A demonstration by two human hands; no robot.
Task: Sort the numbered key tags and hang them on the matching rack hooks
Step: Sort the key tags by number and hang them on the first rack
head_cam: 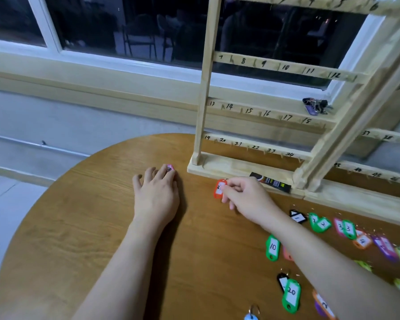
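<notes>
Left hand (157, 192) flat, fingertips on pink tag (170, 167) — right hand (245, 197) pinching orange tag (219, 188).

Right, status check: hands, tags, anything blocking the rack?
Left hand flat on pink tag. Right hand pinching orange tag. Rack hooks unobstructed.

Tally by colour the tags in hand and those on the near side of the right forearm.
Green: 2
Black: 1
Orange: 1
Purple: 1, mostly under orange
Salmon: 1, partly hidden
Light blue: 1
Pink: 1, left hand
Red: 1, right hand
Total: 9
</notes>
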